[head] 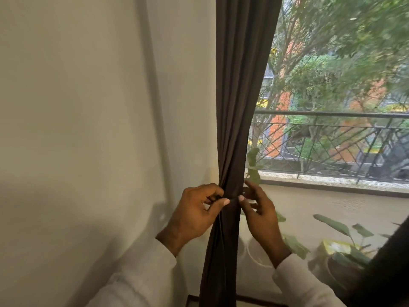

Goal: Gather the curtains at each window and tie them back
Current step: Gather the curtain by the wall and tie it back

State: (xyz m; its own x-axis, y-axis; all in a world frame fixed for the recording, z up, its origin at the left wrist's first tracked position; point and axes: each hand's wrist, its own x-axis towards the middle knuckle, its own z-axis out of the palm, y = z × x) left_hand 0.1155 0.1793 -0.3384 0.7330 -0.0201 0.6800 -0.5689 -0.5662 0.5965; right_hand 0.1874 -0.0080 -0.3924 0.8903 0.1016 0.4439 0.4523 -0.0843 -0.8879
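Observation:
A dark brown curtain [239,96] hangs at the left edge of the window, gathered into a narrow bundle at waist height. A thin dark tie-back [232,197] wraps the bundle at its narrowest point. My left hand [194,214] pinches the tie's end against the left side of the bundle. Thumb and fingers of my right hand [257,209] are curled around the right side, the thumb pressing on the tie. Both sleeves are white.
A white wall [88,129] fills the left. The window [343,85] shows a balcony railing [332,140] and trees. Potted plants [340,251] stand on the floor at the lower right, close to my right arm. Another dark curtain edge [389,262] enters bottom right.

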